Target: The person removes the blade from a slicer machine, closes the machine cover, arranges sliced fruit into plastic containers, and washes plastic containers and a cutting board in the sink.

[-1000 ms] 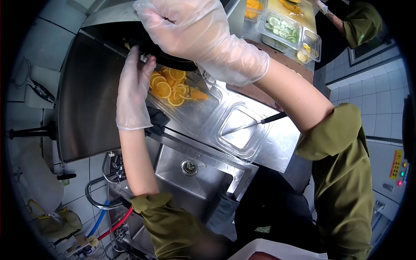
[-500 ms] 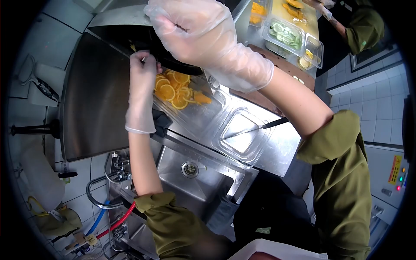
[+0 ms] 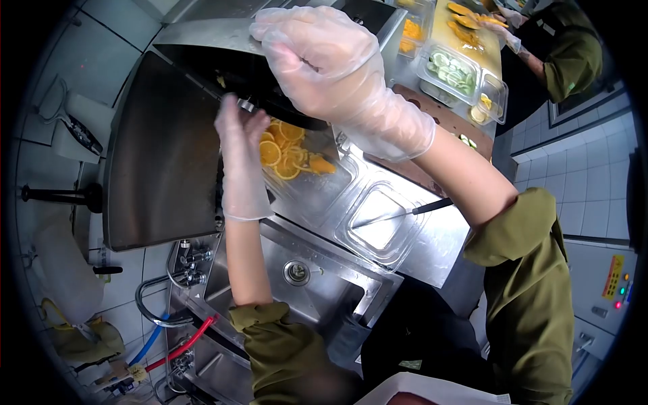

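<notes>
Both my hands wear clear plastic gloves. My right hand (image 3: 324,61) is closed in a fist at the upper edge of a large stainless-steel cover (image 3: 209,34) and seems to grip that edge; its fingertips are hidden. Below it, my left hand (image 3: 241,135) is slightly blurred, with thumb and fingers apart, at the side of the dark opening (image 3: 202,64). Nothing shows in it. Beside that hand, orange slices (image 3: 287,152) lie in a clear tray. A broad steel panel (image 3: 162,155) stands left of the hand.
A knife (image 3: 412,212) lies across a clear lid on the steel counter (image 3: 439,236). Nearer me is a sink (image 3: 270,250) with a faucet (image 3: 152,293). Cucumber slices (image 3: 451,71) sit in a container by a brown board (image 3: 422,162). A co-worker's gloved hands (image 3: 496,27) handle orange fruit.
My left hand has shifted right and down, its closed fingers now spread. The right hand stays closed at the steel edge; the whole view has shifted slightly.
</notes>
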